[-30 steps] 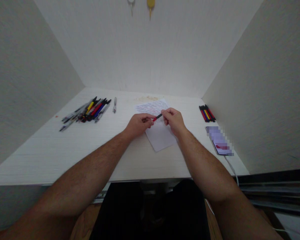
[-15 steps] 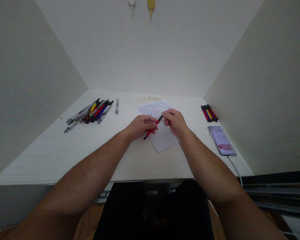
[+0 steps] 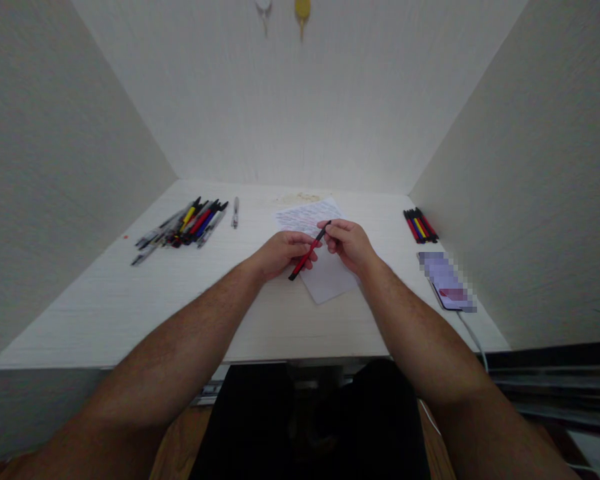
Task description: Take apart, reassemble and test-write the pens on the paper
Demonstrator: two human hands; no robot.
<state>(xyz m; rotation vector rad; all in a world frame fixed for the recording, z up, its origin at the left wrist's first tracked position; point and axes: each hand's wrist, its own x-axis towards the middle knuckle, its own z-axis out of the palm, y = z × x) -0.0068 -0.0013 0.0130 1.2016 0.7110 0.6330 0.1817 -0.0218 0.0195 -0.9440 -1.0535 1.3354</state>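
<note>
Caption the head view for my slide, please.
Left hand holds a red-and-black pen over handwritten paper, right hand at its far end.

Pic's dim overall, w/ flat, cool-grey, diffuse light; exact source unclear. Back wall (image 3: 290, 120) & rear of desk (image 3: 260, 293) are brightest; desk dulls a bit twd its front edge. Under it, v. dark: trousers (image 3: 245, 427) nearly pure blk, detail lost. Forearms (image 3: 180, 340) darken twd bottom corners. Left wall (image 3: 70, 200) & right wall (image 3: 545, 187) look grey & grainy, prob. low-light noise. Wide-angle lens stretches stuff nr the edges. Focus soft thruout: pen pile (image 3: 185, 227) smeary, writing on paper (image 3: 307, 215) illegible, held red pen (image 3: 301, 264) a bit clearer. Phone (image 3: 445, 280) screen glows pale violet, blocky w/ pixelation.
</note>
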